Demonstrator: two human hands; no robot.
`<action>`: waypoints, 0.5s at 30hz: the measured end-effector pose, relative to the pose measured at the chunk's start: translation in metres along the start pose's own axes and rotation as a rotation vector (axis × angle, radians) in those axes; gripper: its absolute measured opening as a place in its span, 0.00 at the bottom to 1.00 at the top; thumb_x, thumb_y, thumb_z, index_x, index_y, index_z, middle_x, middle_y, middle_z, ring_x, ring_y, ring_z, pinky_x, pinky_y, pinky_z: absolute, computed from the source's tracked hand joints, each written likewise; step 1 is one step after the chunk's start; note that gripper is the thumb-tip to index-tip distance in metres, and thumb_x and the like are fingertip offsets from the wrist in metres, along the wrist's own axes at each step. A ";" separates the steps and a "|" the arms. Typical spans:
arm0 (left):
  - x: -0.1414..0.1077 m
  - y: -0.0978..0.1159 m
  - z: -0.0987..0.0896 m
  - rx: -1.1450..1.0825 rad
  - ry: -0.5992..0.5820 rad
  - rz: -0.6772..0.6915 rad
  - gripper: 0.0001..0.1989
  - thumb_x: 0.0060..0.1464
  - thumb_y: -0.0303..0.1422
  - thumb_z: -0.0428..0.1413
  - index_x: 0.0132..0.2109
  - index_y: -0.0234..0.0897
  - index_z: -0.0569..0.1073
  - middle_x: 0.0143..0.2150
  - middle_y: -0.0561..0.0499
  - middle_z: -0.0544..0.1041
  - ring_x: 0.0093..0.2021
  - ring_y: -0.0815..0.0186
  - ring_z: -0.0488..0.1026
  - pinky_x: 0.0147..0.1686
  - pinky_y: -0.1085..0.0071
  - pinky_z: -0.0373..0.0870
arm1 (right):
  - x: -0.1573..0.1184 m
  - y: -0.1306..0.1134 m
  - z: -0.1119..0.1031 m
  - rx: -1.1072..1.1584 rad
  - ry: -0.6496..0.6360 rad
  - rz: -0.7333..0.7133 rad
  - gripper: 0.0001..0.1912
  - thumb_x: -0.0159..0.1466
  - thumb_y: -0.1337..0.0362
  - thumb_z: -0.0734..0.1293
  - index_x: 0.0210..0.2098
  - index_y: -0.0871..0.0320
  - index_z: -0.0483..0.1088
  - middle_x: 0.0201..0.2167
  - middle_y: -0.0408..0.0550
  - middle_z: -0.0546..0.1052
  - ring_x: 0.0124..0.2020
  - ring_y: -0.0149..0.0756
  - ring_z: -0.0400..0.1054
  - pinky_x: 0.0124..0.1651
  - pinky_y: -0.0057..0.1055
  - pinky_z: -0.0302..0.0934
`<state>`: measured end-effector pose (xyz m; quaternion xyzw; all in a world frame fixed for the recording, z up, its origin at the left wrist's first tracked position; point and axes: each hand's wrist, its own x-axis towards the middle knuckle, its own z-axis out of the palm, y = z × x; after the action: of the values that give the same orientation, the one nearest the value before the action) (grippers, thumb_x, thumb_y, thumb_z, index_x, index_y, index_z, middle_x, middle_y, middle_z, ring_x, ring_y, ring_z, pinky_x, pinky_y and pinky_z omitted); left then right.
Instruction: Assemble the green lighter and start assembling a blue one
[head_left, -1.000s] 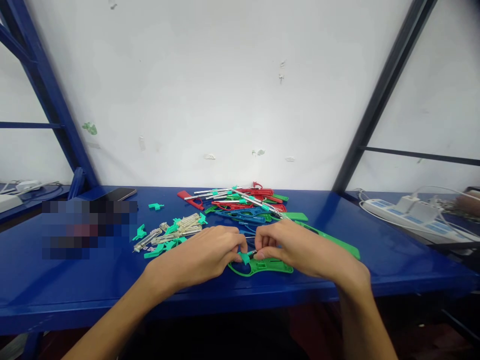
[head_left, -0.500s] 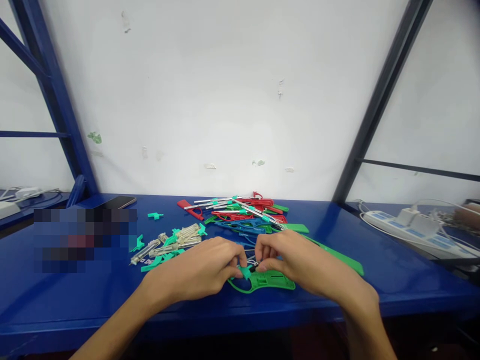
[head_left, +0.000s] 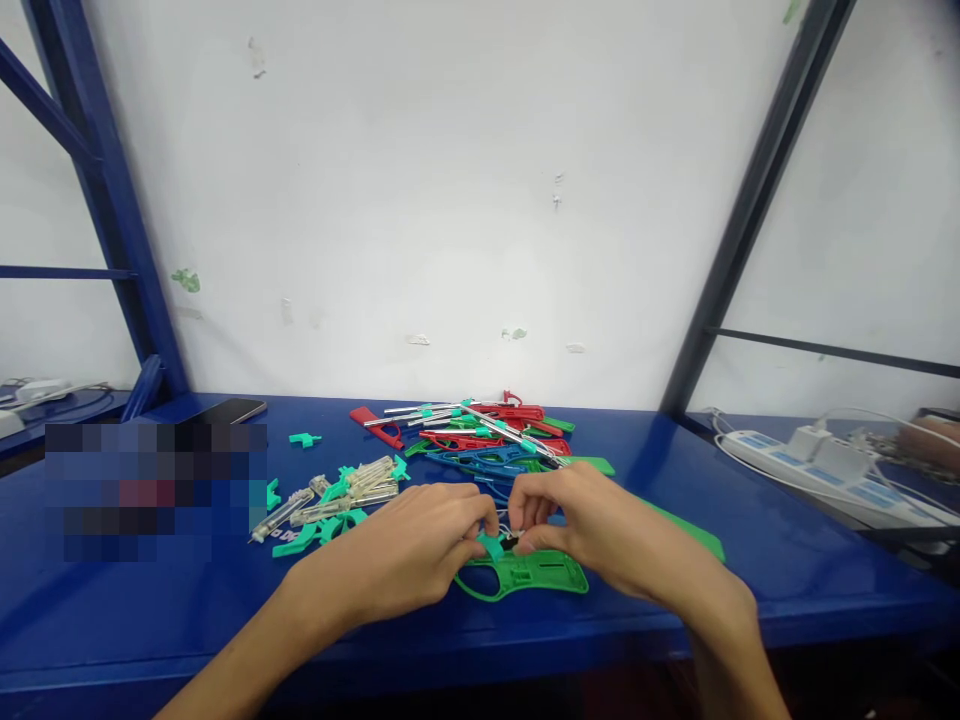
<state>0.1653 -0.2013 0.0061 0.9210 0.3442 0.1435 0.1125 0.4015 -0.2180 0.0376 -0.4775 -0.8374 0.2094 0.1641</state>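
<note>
Over the blue table, my left hand pinches a teal plastic trigger between thumb and fingers. Close beside it, my right hand has its fingertips closed on a small black part with thin wires, which meets the trigger. I cannot tell whether the two are joined. Just below both hands lies a green lighter housing half, its hollow inside facing up and its finger loop to the left. To the left of my left hand are clear lighter fuel tanks and more teal triggers.
Behind my hands is a heap of red, blue and green lighter housings with metal tubes. A green housing lies beyond my right wrist. A phone is at left; a power strip with cables and another person's hand at right.
The view has shifted slightly. Both hands remain together above the green housing half; the teal trigger and black part have moved only a little between the fingers.
</note>
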 end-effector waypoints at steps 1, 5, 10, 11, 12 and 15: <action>0.000 0.000 0.000 0.009 0.003 0.005 0.06 0.70 0.26 0.54 0.43 0.41 0.73 0.44 0.51 0.79 0.41 0.60 0.76 0.38 0.66 0.62 | 0.000 0.000 0.000 0.001 0.001 -0.001 0.08 0.66 0.71 0.76 0.34 0.53 0.78 0.35 0.40 0.83 0.41 0.36 0.77 0.42 0.27 0.61; 0.000 -0.002 0.002 0.044 0.003 0.027 0.08 0.71 0.24 0.52 0.46 0.40 0.73 0.45 0.50 0.78 0.43 0.60 0.76 0.40 0.66 0.62 | 0.001 0.002 -0.001 -0.003 -0.001 -0.002 0.08 0.64 0.74 0.75 0.34 0.54 0.80 0.34 0.41 0.84 0.41 0.37 0.78 0.41 0.26 0.63; 0.001 -0.004 0.003 0.072 0.011 0.037 0.10 0.70 0.22 0.50 0.47 0.40 0.73 0.46 0.50 0.77 0.44 0.59 0.76 0.39 0.65 0.60 | 0.001 0.003 -0.002 -0.005 0.024 -0.010 0.08 0.64 0.74 0.75 0.34 0.54 0.81 0.33 0.43 0.86 0.39 0.38 0.80 0.39 0.26 0.64; 0.001 -0.004 0.003 0.072 0.012 0.039 0.10 0.70 0.21 0.51 0.48 0.41 0.73 0.46 0.50 0.78 0.44 0.59 0.76 0.39 0.66 0.60 | 0.001 0.003 -0.002 -0.007 0.027 -0.011 0.08 0.64 0.74 0.75 0.34 0.55 0.82 0.33 0.43 0.86 0.39 0.38 0.80 0.39 0.26 0.63; 0.001 -0.004 0.004 0.071 0.011 0.042 0.11 0.69 0.21 0.51 0.48 0.41 0.73 0.46 0.51 0.78 0.44 0.59 0.76 0.39 0.66 0.59 | 0.001 0.002 -0.002 -0.010 0.028 -0.013 0.08 0.64 0.74 0.75 0.34 0.55 0.82 0.33 0.43 0.86 0.38 0.38 0.80 0.38 0.25 0.63; 0.001 -0.005 0.004 0.067 0.015 0.047 0.12 0.68 0.19 0.51 0.48 0.42 0.72 0.46 0.52 0.78 0.44 0.60 0.76 0.39 0.66 0.59 | 0.001 0.002 -0.002 -0.025 0.026 -0.020 0.08 0.64 0.74 0.75 0.34 0.55 0.83 0.33 0.43 0.87 0.38 0.37 0.80 0.38 0.25 0.63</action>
<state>0.1643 -0.1975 0.0012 0.9310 0.3279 0.1414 0.0754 0.4033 -0.2155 0.0383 -0.4739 -0.8424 0.1910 0.1712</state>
